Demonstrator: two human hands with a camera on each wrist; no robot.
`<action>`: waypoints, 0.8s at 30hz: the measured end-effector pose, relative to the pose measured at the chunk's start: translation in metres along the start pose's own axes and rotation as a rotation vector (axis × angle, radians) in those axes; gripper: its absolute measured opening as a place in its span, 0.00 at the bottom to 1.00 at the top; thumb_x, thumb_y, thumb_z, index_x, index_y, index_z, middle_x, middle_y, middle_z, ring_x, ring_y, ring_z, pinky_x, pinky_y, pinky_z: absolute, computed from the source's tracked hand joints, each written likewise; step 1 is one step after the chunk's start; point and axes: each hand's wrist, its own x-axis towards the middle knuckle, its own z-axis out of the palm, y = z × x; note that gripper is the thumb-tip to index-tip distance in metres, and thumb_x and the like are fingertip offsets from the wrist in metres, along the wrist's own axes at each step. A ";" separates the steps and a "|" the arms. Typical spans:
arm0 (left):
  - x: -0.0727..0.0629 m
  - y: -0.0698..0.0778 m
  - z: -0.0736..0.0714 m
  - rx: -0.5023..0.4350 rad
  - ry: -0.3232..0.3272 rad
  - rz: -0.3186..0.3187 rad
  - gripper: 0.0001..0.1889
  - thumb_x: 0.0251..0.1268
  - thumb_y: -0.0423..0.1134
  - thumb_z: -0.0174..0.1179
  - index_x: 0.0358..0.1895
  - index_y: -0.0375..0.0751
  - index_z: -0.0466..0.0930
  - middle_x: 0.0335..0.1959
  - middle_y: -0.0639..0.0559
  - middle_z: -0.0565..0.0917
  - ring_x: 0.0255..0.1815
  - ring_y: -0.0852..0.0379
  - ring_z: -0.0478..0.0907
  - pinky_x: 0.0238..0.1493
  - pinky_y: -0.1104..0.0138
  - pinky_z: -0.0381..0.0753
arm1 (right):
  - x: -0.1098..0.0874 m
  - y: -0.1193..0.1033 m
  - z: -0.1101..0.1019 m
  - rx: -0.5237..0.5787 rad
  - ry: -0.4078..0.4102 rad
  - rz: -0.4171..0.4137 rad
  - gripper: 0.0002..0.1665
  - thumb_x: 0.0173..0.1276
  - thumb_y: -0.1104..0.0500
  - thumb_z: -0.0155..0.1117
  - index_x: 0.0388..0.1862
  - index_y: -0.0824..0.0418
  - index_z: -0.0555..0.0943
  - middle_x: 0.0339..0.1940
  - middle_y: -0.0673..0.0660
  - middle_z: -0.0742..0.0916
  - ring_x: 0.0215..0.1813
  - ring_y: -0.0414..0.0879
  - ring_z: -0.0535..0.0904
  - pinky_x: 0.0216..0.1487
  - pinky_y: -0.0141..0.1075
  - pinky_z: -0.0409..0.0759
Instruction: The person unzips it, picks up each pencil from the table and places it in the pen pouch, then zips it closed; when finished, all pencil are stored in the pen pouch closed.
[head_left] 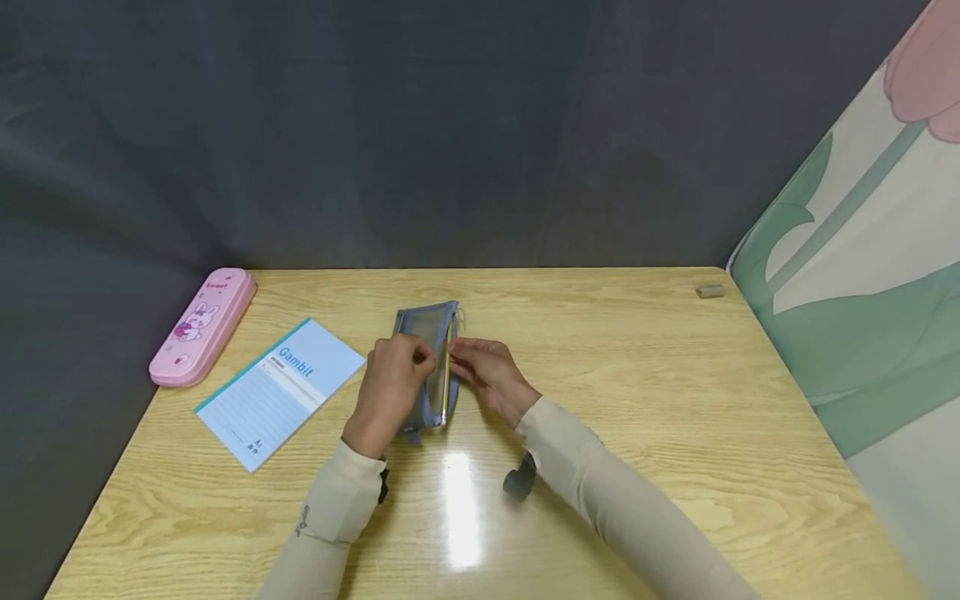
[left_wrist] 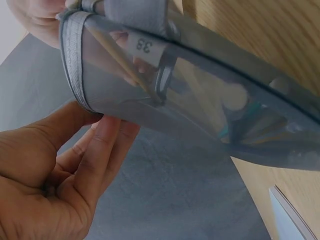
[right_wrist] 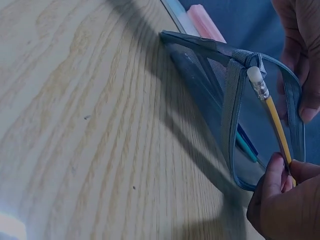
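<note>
A see-through pencil pouch (head_left: 426,321) with a grey-blue zip edge stands unzipped at the middle of the table. Its rim is pinched between the thumb and fingers of my left hand (head_left: 392,379). My right hand (head_left: 495,375) pinches a yellow pencil (right_wrist: 276,120) with a white eraser end, which lies across the pouch's mouth. Inside the pouch, a teal pen (right_wrist: 246,149) and a dark blue one beside it show through in the right wrist view. In the left wrist view, the clear side of the pouch (left_wrist: 200,110) bears a label reading 38.
Left of the pouch lies a light blue notebook (head_left: 281,392) marked Gambit. A pink pencil case (head_left: 202,327) with a rabbit picture sits at the table's left edge. Near the far right corner is a small grey-brown object (head_left: 710,291). A dark curtain (head_left: 480,133) hangs behind the table.
</note>
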 end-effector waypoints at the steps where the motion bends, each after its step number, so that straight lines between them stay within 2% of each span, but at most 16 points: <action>1: 0.000 0.000 0.000 -0.001 0.000 -0.001 0.07 0.75 0.29 0.68 0.37 0.31 0.92 0.36 0.42 0.92 0.22 0.57 0.81 0.25 0.64 0.82 | 0.000 -0.001 0.001 0.001 0.006 -0.004 0.13 0.81 0.71 0.63 0.60 0.75 0.84 0.40 0.54 0.89 0.33 0.36 0.87 0.43 0.24 0.85; 8: 0.001 0.002 0.002 0.004 -0.010 -0.002 0.07 0.75 0.29 0.68 0.36 0.32 0.92 0.36 0.43 0.92 0.24 0.57 0.82 0.27 0.63 0.83 | 0.003 -0.001 0.008 0.003 0.057 -0.042 0.13 0.78 0.74 0.65 0.57 0.78 0.84 0.34 0.52 0.88 0.30 0.36 0.84 0.38 0.24 0.85; 13: 0.002 0.001 0.004 0.016 -0.012 0.009 0.08 0.75 0.29 0.69 0.34 0.34 0.92 0.34 0.43 0.92 0.24 0.57 0.82 0.27 0.63 0.82 | 0.005 0.001 0.013 -0.045 0.073 -0.053 0.14 0.77 0.74 0.64 0.59 0.79 0.83 0.36 0.55 0.88 0.30 0.36 0.84 0.38 0.24 0.85; 18: 0.002 0.001 0.005 0.012 -0.007 0.006 0.08 0.75 0.29 0.69 0.34 0.33 0.93 0.34 0.43 0.92 0.23 0.57 0.80 0.26 0.64 0.80 | 0.006 0.004 0.021 -0.024 0.089 -0.062 0.13 0.76 0.75 0.64 0.56 0.79 0.83 0.35 0.59 0.89 0.28 0.37 0.85 0.35 0.25 0.85; 24: 0.002 0.000 0.003 0.013 -0.007 0.003 0.07 0.75 0.30 0.69 0.35 0.34 0.93 0.36 0.43 0.92 0.23 0.57 0.80 0.26 0.64 0.79 | 0.005 0.008 0.023 -0.030 0.084 -0.058 0.15 0.77 0.74 0.65 0.59 0.79 0.82 0.38 0.60 0.89 0.30 0.38 0.85 0.37 0.26 0.86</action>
